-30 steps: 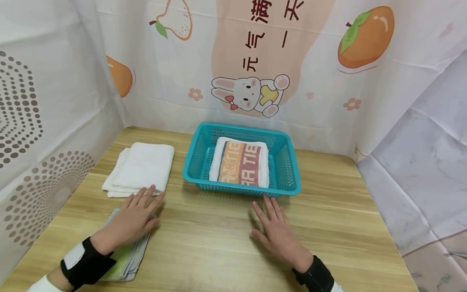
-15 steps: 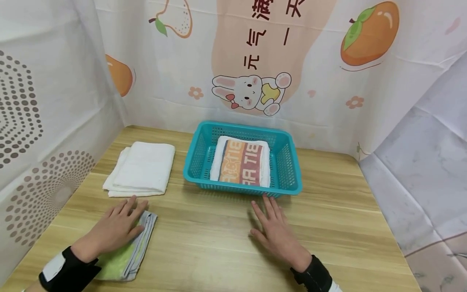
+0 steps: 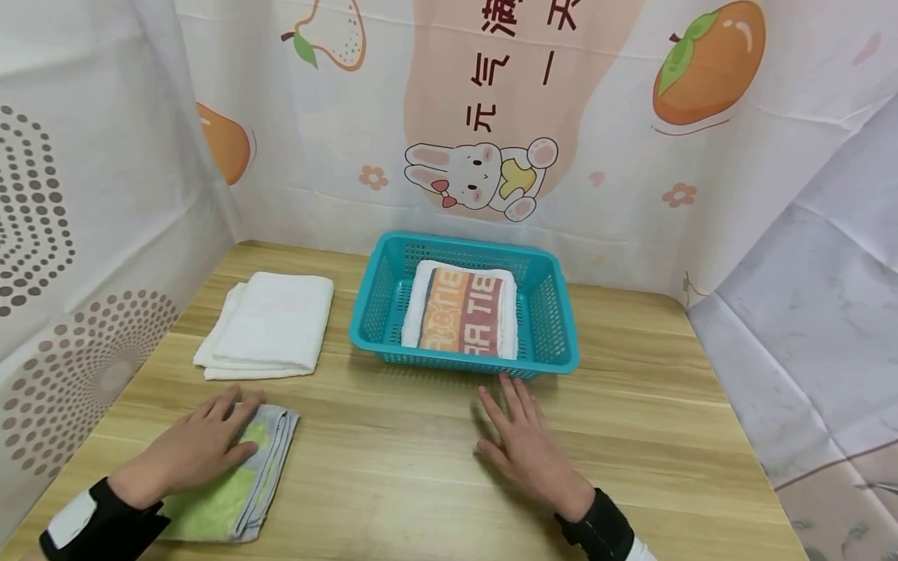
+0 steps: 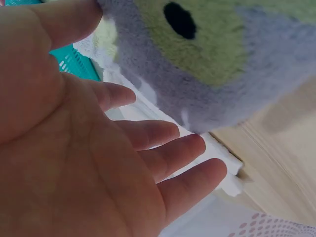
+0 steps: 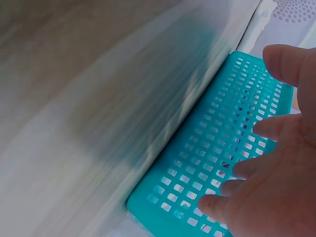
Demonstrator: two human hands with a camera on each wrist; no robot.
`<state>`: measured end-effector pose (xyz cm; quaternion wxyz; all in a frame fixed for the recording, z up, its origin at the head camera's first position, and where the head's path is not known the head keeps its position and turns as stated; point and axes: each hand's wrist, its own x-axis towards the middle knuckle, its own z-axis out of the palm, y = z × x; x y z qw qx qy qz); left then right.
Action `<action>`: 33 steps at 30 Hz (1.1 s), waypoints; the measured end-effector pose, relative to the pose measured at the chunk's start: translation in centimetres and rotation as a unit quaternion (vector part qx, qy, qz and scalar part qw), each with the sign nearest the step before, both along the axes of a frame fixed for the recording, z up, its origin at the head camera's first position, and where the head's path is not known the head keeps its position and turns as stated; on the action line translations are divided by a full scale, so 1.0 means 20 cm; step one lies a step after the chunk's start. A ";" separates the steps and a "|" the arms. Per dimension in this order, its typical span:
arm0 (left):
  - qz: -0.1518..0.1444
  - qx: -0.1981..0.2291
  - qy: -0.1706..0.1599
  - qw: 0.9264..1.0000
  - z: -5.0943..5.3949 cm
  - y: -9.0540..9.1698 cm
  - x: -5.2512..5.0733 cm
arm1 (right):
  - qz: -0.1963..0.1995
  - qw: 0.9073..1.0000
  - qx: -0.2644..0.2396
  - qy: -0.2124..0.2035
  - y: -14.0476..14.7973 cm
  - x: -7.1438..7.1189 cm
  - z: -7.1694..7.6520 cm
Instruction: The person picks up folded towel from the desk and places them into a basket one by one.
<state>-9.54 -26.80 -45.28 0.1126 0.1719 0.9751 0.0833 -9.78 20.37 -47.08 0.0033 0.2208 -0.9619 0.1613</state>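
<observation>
My left hand (image 3: 192,448) is over a folded green and grey towel (image 3: 213,506) at the table's left front, its fingers extended. In the left wrist view the fluffy towel (image 4: 207,54) with a dark oval spot lies close to the fingers; whether they touch is hard to tell. My right hand (image 3: 529,452) stays by the front of a teal perforated basket (image 3: 557,319), fingers spread, tips near its lower edge. The right wrist view shows the basket's holed side (image 5: 197,158) just beyond the fingers. Inside the basket lies a folded towel (image 3: 463,312) with orange and maroon lettered bands.
A folded white towel (image 3: 273,323) lies at the back left, left of the basket. Wood-grain tabletop (image 3: 393,460) stretches between the hands. Printed white curtains (image 3: 323,156) hang behind the table and along both sides.
My left hand has moved left and toward me, away from the white towel, uncovering more of the green and grey towel. The right hand is nearly still.
</observation>
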 end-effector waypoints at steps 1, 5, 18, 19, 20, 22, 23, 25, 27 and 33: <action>0.003 -0.001 -0.005 1.000 0.00 0.00 0.00 | 0.000 1.000 0.000 -0.004 0.00 0.00 0.00; 0.007 0.002 -0.013 1.000 0.00 -0.02 0.00 | 0.000 1.000 -0.006 -0.014 -0.02 -0.01 0.01; 0.017 0.027 -0.118 0.993 0.01 -0.15 0.02 | 0.001 1.000 -0.006 -0.019 -0.02 -0.01 0.00; 0.016 0.033 -0.125 0.991 0.01 -0.16 0.03 | 0.001 1.000 -0.006 -0.020 -0.02 -0.01 -0.01; 0.016 0.041 -0.133 0.990 0.01 -0.18 0.04 | 0.001 1.000 -0.006 -0.020 -0.02 -0.01 -0.01; 0.017 0.052 -0.147 0.988 0.01 -0.21 0.05 | 0.000 1.000 -0.006 -0.022 -0.01 -0.01 -0.01; 0.018 0.057 -0.155 0.986 0.01 -0.22 0.06 | 0.000 1.000 -0.007 -0.022 -0.01 -0.01 -0.01; 0.022 0.066 -0.175 0.982 0.01 -0.24 0.06 | 0.001 1.000 -0.009 -0.025 -0.01 -0.01 -0.01; 0.026 0.074 -0.198 0.977 0.02 -0.25 0.06 | 0.001 1.000 -0.008 -0.025 0.00 -0.01 -0.01; 0.026 0.083 -0.214 0.973 0.00 -0.25 0.07 | 0.003 1.000 -0.002 -0.015 -0.01 -0.01 -0.01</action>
